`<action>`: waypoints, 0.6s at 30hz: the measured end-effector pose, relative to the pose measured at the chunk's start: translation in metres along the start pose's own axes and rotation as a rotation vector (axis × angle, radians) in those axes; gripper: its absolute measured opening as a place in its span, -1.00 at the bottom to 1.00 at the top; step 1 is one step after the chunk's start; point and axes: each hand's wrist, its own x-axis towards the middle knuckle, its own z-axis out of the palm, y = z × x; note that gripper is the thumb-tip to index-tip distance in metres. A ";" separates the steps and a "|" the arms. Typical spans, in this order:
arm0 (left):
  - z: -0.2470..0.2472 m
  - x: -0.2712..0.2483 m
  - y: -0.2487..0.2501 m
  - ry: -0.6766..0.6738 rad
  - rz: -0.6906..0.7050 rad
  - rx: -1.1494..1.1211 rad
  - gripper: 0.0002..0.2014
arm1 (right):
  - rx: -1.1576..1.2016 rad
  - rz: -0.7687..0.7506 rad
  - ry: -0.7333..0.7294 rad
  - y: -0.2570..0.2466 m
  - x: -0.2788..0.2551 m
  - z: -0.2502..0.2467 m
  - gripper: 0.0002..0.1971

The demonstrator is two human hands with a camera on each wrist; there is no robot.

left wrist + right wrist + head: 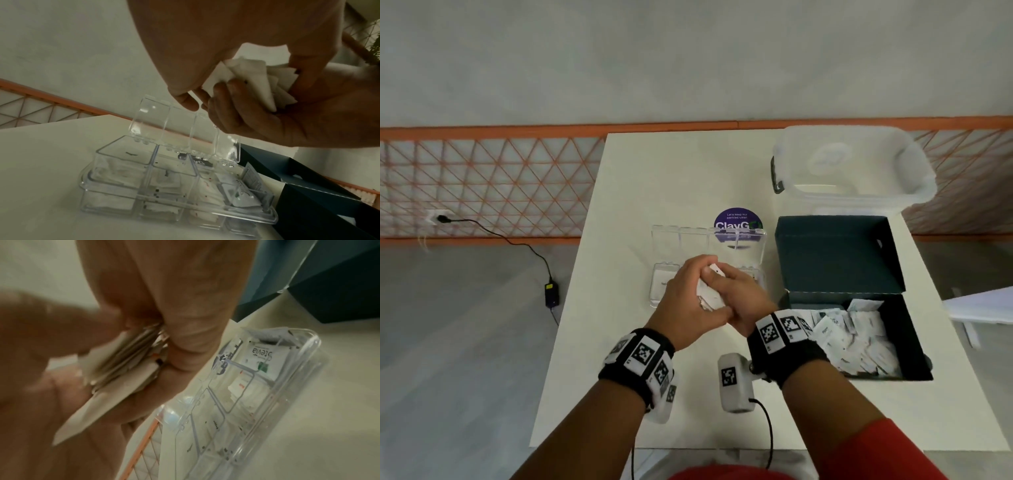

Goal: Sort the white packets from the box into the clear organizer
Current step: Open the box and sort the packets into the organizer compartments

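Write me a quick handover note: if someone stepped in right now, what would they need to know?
Left hand and right hand: both grip one stack of white packets, held above the clear organizer.
Organizer: on the table, lids up; some compartments already hold packets.
Dark box: open to the right, many loose packets inside.
Left: drop this stack in, then keep sorting the box.

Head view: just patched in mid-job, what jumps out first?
Both hands meet above the clear organizer at the table's middle: the left hand and right hand together hold a stack of white packets in a shared grip. Right of them, the dark box stands open with many more packets heaped inside. The organizer's lids stand raised, and some compartments already hold packets.
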 end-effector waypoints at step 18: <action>-0.013 0.011 -0.025 0.172 -0.119 -0.164 -0.65 | 0.087 -0.054 0.047 0.017 -0.012 -0.007 -0.53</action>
